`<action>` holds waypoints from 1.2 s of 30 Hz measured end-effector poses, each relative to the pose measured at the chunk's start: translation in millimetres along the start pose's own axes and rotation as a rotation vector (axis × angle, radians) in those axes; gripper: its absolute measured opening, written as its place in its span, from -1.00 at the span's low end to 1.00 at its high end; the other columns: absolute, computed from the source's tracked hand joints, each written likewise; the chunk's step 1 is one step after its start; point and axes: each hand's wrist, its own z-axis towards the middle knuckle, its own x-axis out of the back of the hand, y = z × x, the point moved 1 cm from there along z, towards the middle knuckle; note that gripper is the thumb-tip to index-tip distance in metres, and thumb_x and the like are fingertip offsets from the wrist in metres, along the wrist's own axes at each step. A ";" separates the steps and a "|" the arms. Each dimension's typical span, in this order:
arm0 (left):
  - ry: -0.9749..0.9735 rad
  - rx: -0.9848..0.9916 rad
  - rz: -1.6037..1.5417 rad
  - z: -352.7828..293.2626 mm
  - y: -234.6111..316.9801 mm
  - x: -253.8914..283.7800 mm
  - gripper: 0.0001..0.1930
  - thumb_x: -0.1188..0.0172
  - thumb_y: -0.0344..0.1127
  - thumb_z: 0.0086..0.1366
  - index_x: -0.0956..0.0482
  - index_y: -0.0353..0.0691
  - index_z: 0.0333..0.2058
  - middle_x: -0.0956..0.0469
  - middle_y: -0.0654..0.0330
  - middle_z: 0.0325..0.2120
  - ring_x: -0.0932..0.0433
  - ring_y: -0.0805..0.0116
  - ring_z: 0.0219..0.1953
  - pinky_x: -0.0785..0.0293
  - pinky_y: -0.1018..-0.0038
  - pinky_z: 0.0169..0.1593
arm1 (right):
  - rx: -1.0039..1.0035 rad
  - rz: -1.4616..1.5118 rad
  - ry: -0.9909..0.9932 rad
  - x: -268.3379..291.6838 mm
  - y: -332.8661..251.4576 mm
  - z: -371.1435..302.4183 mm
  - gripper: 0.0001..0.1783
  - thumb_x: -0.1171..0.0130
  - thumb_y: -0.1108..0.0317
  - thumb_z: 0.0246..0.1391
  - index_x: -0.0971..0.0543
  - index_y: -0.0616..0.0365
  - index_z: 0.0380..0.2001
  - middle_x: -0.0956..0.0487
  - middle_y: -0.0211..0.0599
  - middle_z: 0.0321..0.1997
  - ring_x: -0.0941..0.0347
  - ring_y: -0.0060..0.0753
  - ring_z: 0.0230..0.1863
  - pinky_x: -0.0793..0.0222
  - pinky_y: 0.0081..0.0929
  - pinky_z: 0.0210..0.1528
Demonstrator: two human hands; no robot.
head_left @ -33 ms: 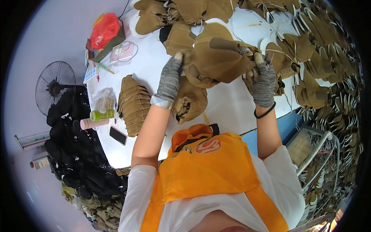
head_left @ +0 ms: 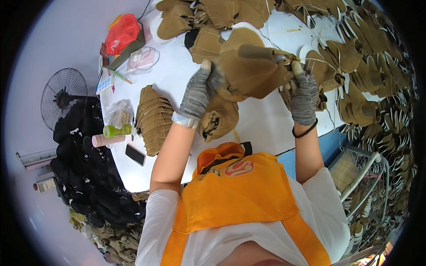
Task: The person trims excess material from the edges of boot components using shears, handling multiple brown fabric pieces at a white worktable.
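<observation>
Nothing's shifting vs. earlier: both grey-gloved hands, left hand [head_left: 200, 91] & right hand [head_left: 303, 95], are still gripping the tan fabric shoe upper [head_left: 253, 71], holding it above the white worktable [head_left: 262, 124], w/ a stack of tan pieces [head_left: 153, 119] lying nearby.

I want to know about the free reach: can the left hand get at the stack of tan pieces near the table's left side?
Probably yes, but not right away. The left hand is gripping the tan shoe upper. The stack lies uncovered just beside that forearm, with nothing between.
</observation>
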 end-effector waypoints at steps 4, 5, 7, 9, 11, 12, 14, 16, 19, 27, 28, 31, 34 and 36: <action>-0.167 0.001 -0.238 -54.6 2.5 -52.7 -0.41 -0.03 -0.01 0.28 -0.20 -0.28 0.15 -0.35 0.00 0.05 -0.39 0.16 0.07 -0.36 0.32 0.12 | 0.054 -0.278 -0.151 -28.3 -8.1 -19.4 -0.69 -0.18 0.07 0.05 -0.54 0.11 -0.43 -0.40 -0.55 -0.62 -0.23 -0.71 -0.60 -0.12 -0.73 -0.53; -0.158 -0.006 -0.238 -66.3 5.5 -57.6 -0.39 -0.05 0.01 0.26 -0.19 -0.28 0.15 -0.35 0.00 0.05 -0.39 0.16 0.06 -0.36 0.32 0.12 | 0.072 -0.303 -0.169 -33.8 -10.4 -23.1 -0.67 -0.18 0.05 0.05 -0.55 0.13 -0.42 -0.42 -0.53 -0.59 -0.23 -0.71 -0.57 -0.14 -0.72 -0.51; -0.132 -0.028 -0.223 -89.0 9.5 -62.0 -0.35 -0.09 0.03 0.23 -0.19 -0.28 0.15 -0.35 0.00 0.05 -0.40 0.15 0.05 -0.36 0.32 0.13 | 0.130 -0.329 -0.209 -52.2 -25.3 -47.5 -0.65 -0.18 0.04 0.05 -0.56 0.13 -0.42 -0.43 -0.52 -0.56 -0.23 -0.71 -0.54 -0.17 -0.72 -0.50; -0.040 -0.115 -0.141 -108.0 5.7 -54.9 -0.31 -0.15 0.03 0.17 -0.19 -0.30 0.14 -0.35 -0.01 0.04 -0.40 0.17 0.05 -0.37 0.29 0.11 | 0.225 -0.394 -0.108 -61.8 -31.7 -69.4 -0.62 -0.15 0.04 0.07 -0.54 0.16 -0.28 -0.46 -0.50 -0.45 -0.23 -0.71 -0.53 -0.21 -0.73 -0.49; 0.002 -0.254 0.050 -125.6 6.0 -49.5 -0.26 -0.19 0.05 0.13 -0.18 -0.31 0.14 -0.34 -0.01 0.03 -0.40 0.18 0.05 -0.38 0.28 0.11 | 0.282 -0.352 -0.105 -61.0 -30.0 -82.1 -0.59 -0.15 0.05 0.08 -0.51 0.16 -0.18 -0.47 -0.50 -0.39 -0.23 -0.72 -0.52 -0.23 -0.74 -0.49; 0.061 -0.350 0.114 -135.5 5.9 -50.2 -0.18 -0.26 0.08 0.05 -0.16 -0.31 0.14 -0.32 -0.01 0.03 -0.41 0.17 0.03 -0.40 0.26 0.09 | 0.387 -0.321 -0.277 -59.6 -25.0 -87.4 -0.53 -0.15 0.07 0.09 -0.45 0.18 -0.06 -0.48 -0.49 -0.33 -0.25 -0.75 -0.49 -0.26 -0.77 -0.47; 0.045 -0.426 0.189 -150.2 7.0 -37.9 -0.21 -0.24 0.05 0.05 -0.16 -0.29 0.14 -0.29 0.02 0.06 -0.36 0.16 0.07 -0.32 0.23 0.15 | 0.073 -0.361 -0.366 -60.4 -16.8 -97.6 -0.49 -0.13 0.02 0.09 -0.44 0.20 -0.06 -0.50 -0.45 -0.27 -0.34 -0.73 -0.36 -0.33 -0.74 -0.34; 0.045 -0.481 0.176 -163.9 7.6 -31.5 -0.27 -0.19 0.06 0.12 -0.18 -0.24 0.15 -0.28 0.07 0.09 -0.32 0.15 0.10 -0.26 0.17 0.18 | 0.000 -0.302 -0.438 -70.7 -13.1 -106.2 -0.51 -0.09 0.01 0.12 -0.46 0.21 -0.08 -0.52 -0.39 -0.22 -0.40 -0.64 -0.22 -0.36 -0.65 -0.16; -0.079 -0.437 -0.338 -173.4 8.2 -21.9 -0.38 -0.08 0.05 0.22 -0.20 -0.15 0.16 -0.28 0.13 0.12 -0.29 0.15 0.13 -0.23 0.12 0.19 | 0.075 -0.144 -0.446 -71.8 -15.9 -110.9 -0.58 -0.12 0.09 0.12 -0.48 0.21 -0.11 -0.52 -0.37 -0.21 -0.39 -0.62 -0.21 -0.36 -0.64 -0.15; -0.192 -0.379 -0.658 -195.0 0.1 -18.6 -0.52 0.12 -0.02 0.34 -0.23 -0.06 0.16 -0.28 0.21 0.15 -0.28 0.19 0.16 -0.20 0.13 0.21 | 0.971 -0.755 -0.520 -112.5 -36.4 -142.3 -0.75 -0.30 0.39 -0.14 -0.56 0.07 -0.30 -0.46 -0.31 -0.35 -0.39 -0.31 -0.38 -0.38 -0.48 -0.27; -0.204 -0.365 -0.675 -197.3 -1.9 -18.0 -0.53 0.12 -0.03 0.34 -0.23 -0.06 0.16 -0.28 0.21 0.15 -0.28 0.19 0.16 -0.20 0.13 0.21 | 1.026 -0.833 -0.506 -112.6 -30.9 -141.5 -0.74 -0.34 0.35 -0.20 -0.58 0.01 -0.33 -0.46 -0.32 -0.31 -0.41 -0.24 -0.34 -0.41 -0.43 -0.27; -0.254 -0.346 -0.671 -203.1 -6.6 -20.2 -0.53 0.14 -0.03 0.35 -0.24 -0.08 0.16 -0.28 0.20 0.15 -0.29 0.20 0.15 -0.21 0.14 0.20 | 1.060 -0.769 -0.567 -121.1 -23.4 -141.6 -0.71 -0.31 0.38 -0.22 -0.56 0.03 -0.31 -0.46 -0.31 -0.30 -0.44 -0.22 -0.32 -0.42 -0.42 -0.28; -0.180 -0.300 -0.683 -208.4 -9.1 -22.7 -0.53 0.14 -0.01 0.35 -0.25 -0.09 0.15 -0.29 0.18 0.14 -0.30 0.19 0.14 -0.23 0.14 0.19 | 1.155 -0.948 -0.566 -113.9 -18.7 -137.5 -0.67 -0.20 0.49 -0.23 -0.53 0.10 -0.27 -0.49 -0.30 -0.28 -0.47 -0.24 -0.27 -0.45 -0.44 -0.27; -0.132 -0.266 -0.681 -210.6 -9.6 -21.8 -0.52 0.15 0.00 0.35 -0.25 -0.10 0.15 -0.30 0.15 0.13 -0.31 0.18 0.13 -0.25 0.15 0.18 | 1.123 -0.985 -0.651 -117.1 -21.8 -141.3 -0.67 -0.16 0.51 -0.19 -0.51 0.13 -0.23 -0.49 -0.29 -0.24 -0.48 -0.27 -0.24 -0.45 -0.45 -0.25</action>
